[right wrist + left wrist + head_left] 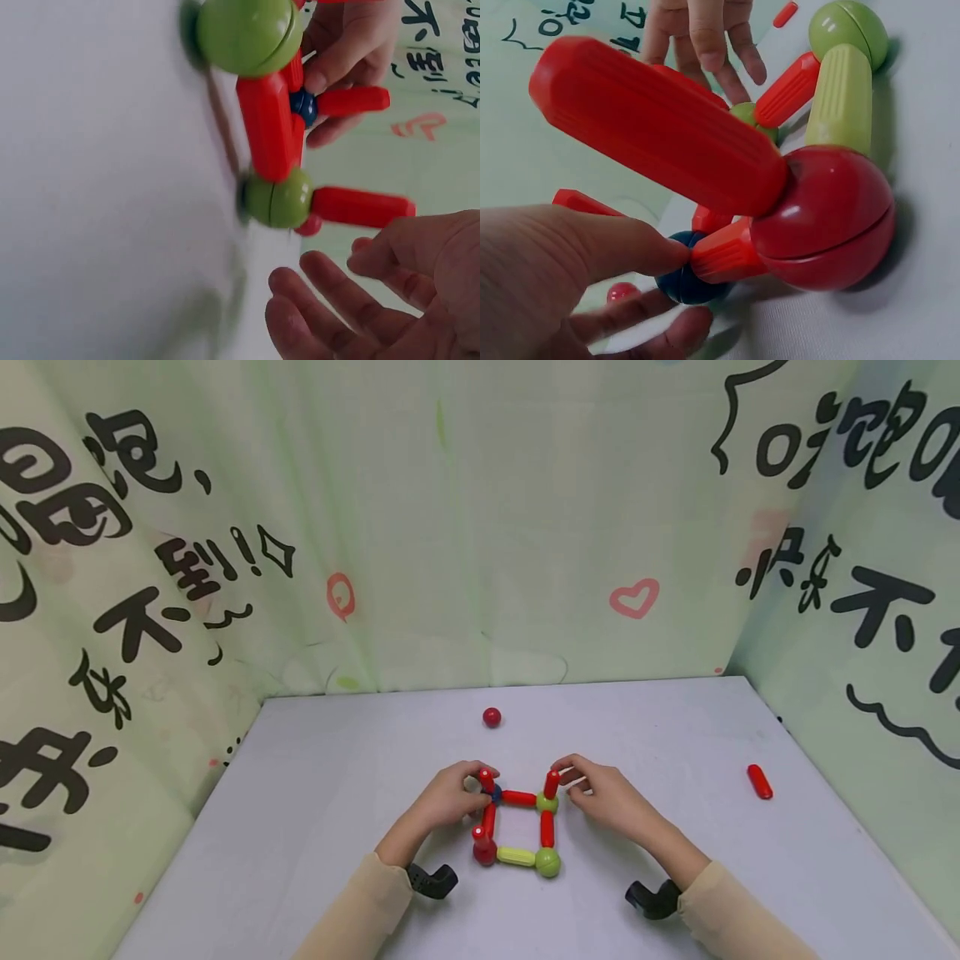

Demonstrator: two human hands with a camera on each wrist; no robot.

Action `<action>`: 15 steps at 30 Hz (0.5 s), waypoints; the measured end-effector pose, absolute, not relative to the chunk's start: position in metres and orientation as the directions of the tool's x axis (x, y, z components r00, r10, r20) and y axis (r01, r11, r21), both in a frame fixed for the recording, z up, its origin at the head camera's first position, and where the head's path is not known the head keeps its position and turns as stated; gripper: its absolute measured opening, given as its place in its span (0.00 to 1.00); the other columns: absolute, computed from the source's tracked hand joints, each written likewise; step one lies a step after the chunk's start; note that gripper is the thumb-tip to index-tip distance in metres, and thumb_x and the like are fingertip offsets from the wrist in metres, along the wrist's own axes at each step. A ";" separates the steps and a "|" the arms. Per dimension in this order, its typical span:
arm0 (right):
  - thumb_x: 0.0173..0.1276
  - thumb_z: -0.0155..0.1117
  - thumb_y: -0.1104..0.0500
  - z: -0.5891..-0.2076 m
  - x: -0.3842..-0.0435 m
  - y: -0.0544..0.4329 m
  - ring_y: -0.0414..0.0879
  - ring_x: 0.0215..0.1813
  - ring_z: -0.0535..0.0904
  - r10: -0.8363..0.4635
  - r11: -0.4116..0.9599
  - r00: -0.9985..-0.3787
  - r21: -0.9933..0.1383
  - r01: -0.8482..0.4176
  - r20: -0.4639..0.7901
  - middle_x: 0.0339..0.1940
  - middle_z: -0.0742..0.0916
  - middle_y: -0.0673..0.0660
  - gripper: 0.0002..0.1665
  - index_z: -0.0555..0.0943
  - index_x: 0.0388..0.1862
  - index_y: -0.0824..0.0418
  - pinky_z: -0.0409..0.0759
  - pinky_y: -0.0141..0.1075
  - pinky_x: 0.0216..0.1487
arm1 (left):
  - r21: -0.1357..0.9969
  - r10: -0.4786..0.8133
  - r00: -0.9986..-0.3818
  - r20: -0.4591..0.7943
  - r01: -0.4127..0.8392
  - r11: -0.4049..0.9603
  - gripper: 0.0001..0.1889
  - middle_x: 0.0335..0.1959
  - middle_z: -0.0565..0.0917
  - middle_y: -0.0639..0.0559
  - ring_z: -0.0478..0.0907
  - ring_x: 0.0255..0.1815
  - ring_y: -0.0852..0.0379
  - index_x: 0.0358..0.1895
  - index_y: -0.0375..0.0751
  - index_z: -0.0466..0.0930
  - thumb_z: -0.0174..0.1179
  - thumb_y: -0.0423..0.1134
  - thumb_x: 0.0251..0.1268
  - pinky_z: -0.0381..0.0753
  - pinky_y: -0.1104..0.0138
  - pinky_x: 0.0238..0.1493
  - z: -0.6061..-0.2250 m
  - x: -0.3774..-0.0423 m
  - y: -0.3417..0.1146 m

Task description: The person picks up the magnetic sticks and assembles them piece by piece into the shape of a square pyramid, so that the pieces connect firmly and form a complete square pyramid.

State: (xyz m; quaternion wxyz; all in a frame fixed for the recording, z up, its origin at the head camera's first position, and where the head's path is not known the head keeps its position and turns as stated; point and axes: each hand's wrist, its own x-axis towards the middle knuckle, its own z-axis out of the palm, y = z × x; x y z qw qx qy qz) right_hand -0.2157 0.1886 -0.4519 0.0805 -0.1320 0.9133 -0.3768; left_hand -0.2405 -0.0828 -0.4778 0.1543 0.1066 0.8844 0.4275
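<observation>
A square frame of rods and balls lies on the table. Its corners are a blue ball [694, 286], a red ball [485, 852], a near green ball [547, 862] and a far green ball [279, 198]. Red rods form three sides; a yellow-green rod [516, 857] makes the near one. Red rods stand up from the blue, red and far green balls. My left hand [450, 793] pinches the blue ball between thumb and fingers. Beside the upright red rod [363, 207] on the far green ball is my right hand [607, 789], fingers loosely spread; whether it touches the tip is unclear.
A loose red ball [491, 717] lies behind the frame, toward the table's back edge. Far to the right is a loose red rod [760, 782]. Printed curtains [480, 527] surround the white table [337, 760] at the back and sides.
</observation>
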 end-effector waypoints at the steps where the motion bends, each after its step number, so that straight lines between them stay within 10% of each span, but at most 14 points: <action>1: 0.71 0.55 0.71 -0.452 -0.215 0.192 0.52 0.50 0.85 -0.291 0.696 -0.955 -0.697 -0.176 -0.049 0.52 0.88 0.59 0.21 0.79 0.61 0.60 0.86 0.46 0.52 | 0.788 0.332 -0.927 -0.177 0.069 0.612 0.16 0.49 0.81 0.48 0.79 0.31 0.56 0.58 0.49 0.84 0.67 0.36 0.68 0.80 0.66 0.33 -0.478 -0.241 -0.083; 15: 0.75 0.56 0.62 -0.453 -0.212 0.284 0.64 0.54 0.82 -0.118 0.851 -0.993 -0.516 -0.095 -0.011 0.56 0.85 0.69 0.18 0.80 0.60 0.66 0.81 0.60 0.54 | 0.754 0.232 -0.960 -0.158 0.035 0.656 0.12 0.45 0.82 0.49 0.78 0.29 0.55 0.52 0.48 0.85 0.69 0.37 0.67 0.81 0.65 0.32 -0.478 -0.242 -0.087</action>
